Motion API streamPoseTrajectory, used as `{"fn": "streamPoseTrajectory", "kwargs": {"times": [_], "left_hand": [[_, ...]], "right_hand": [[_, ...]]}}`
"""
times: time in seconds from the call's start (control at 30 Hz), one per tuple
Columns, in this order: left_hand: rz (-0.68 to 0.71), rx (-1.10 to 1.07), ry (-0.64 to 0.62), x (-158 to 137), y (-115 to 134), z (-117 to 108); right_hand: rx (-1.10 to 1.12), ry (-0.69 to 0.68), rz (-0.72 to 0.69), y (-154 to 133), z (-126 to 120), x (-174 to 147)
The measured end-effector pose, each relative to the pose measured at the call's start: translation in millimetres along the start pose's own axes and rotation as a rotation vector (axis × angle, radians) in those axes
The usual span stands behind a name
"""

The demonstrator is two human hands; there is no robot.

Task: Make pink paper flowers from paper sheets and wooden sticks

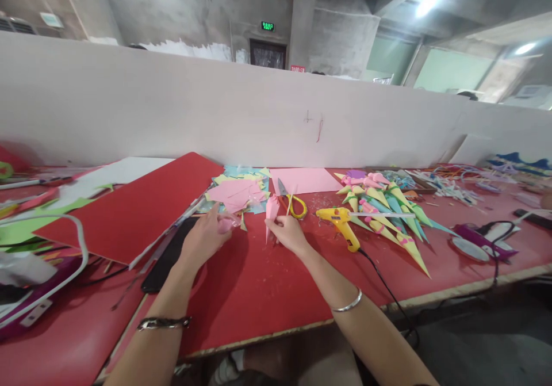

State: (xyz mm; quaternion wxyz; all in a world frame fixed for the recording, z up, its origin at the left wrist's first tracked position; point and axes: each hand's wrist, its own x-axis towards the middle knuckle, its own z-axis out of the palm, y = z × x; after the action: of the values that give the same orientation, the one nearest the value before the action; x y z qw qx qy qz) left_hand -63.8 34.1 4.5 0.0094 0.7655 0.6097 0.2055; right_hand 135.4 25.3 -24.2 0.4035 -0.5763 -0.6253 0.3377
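Observation:
My right hand (pixel 290 233) pinches a small pink paper cone (pixel 271 207), point down, over the red tabletop. A thin pale stick (pixel 292 193) rises beside its fingers; whether it is also gripped I cannot tell. My left hand (pixel 202 236) is closed on a small pinkish see-through piece (pixel 227 222), whose kind is unclear. Just behind the right hand lie scissors (pixel 297 206) with yellow handles. Pink paper scraps (pixel 235 193) are heaped behind the left hand. To the right of the right hand rests a yellow hot glue gun (pixel 340 222) with a clear glue stick.
Several yellow, blue and pink paper cones (pixel 388 205) are piled on the right. A pink sheet (pixel 304 180) lies against the white partition (pixel 259 115). Leftward are a large red sheet (pixel 142 213) and a black flat object (pixel 166 259). The glue gun's cord (pixel 383 282) hangs over the table edge.

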Motion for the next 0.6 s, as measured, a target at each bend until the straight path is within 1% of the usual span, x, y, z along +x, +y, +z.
{"fn": "streamPoseTrajectory", "kwargs": {"times": [0.17, 0.27, 0.33, 0.47, 0.6], "left_hand": [[0.188, -0.271, 0.056, 2.0, 8.9, -1.4], [0.238, -0.383, 0.062, 0.4, 17.2, -4.0], [0.267, -0.419, 0.047, -0.3, 20.4, -4.4], [0.333, -0.365, 0.001, -0.9, 22.0, -2.4], [0.339, -0.318, -0.019, -2.9, 24.8, -2.5]], "right_hand": [[-0.152, 0.035, 0.004, 0.2, -5.0, -1.5], [-0.191, 0.068, -0.017, 0.0, -6.9, -3.1], [-0.179, 0.092, -0.055, -1.2, -7.1, -3.7], [-0.073, 0.094, -0.192, -7.8, -4.7, -3.7], [0.199, -0.004, -0.345, -13.5, -0.1, -3.8]]}}
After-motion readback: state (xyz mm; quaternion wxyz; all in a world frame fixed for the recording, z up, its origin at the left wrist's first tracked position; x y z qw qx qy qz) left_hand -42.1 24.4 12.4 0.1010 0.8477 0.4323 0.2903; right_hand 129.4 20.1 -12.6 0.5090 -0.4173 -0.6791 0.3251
